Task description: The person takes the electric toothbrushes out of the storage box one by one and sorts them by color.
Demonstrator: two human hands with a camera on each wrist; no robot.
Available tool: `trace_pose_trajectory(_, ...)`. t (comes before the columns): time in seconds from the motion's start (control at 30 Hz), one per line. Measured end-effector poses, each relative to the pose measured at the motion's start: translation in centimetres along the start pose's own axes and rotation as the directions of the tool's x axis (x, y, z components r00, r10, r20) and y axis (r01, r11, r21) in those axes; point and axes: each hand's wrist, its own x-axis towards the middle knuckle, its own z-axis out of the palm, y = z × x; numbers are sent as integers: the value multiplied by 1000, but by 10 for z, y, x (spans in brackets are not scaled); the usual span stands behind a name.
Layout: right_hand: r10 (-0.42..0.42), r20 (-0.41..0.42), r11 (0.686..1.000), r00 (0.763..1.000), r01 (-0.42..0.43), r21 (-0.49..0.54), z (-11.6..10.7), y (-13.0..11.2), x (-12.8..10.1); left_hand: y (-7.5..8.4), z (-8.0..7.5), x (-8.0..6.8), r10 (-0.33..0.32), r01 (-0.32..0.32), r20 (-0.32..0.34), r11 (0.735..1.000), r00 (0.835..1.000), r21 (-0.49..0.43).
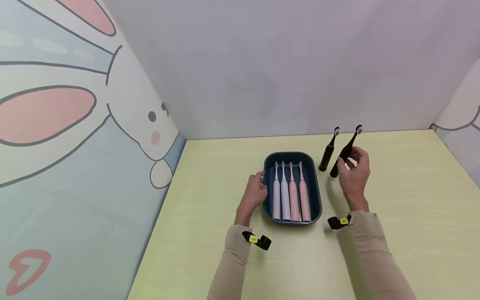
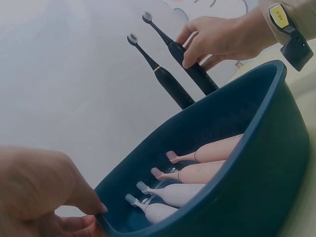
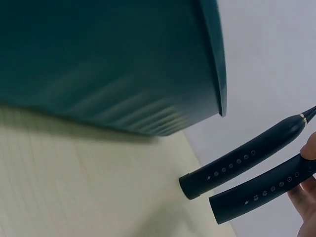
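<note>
A dark blue plastic bin (image 1: 292,223) sits on the table with two white electric toothbrushes (image 1: 276,200) and two pink electric toothbrushes (image 1: 304,200) side by side in it, heads pointing away. My left hand (image 1: 256,191) holds the bin's left side; in the left wrist view the thumb (image 2: 91,200) is at the rim. To the right of the bin, my right hand (image 1: 354,173) grips a black electric toothbrush (image 1: 346,154) by its handle, brush head up. Left of it a second black electric toothbrush (image 1: 328,155) stands upright. A row of small icons shows on the held handle (image 3: 266,192) in the right wrist view.
The pale wood-look table (image 1: 210,175) meets a plain light wall (image 1: 277,75) behind the toothbrushes. On the left stands a wall panel with a cartoon rabbit (image 1: 142,129). Black wrist straps with camera pods (image 1: 339,223) sit on both sleeves.
</note>
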Motion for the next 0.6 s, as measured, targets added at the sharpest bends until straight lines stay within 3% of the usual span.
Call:
trace_pose_trajectory(0.3, -11, 11, 999, 1000, 12, -50, -1, 12, 4, -1, 0, -3, 2, -2, 1, 1000, 1000, -5)
trace_pose_trajectory(0.6, -15, 30, 999, 999, 16, -34, 1, 18, 7, -1, -1, -6, -11, 11, 2, 1000, 1000, 4)
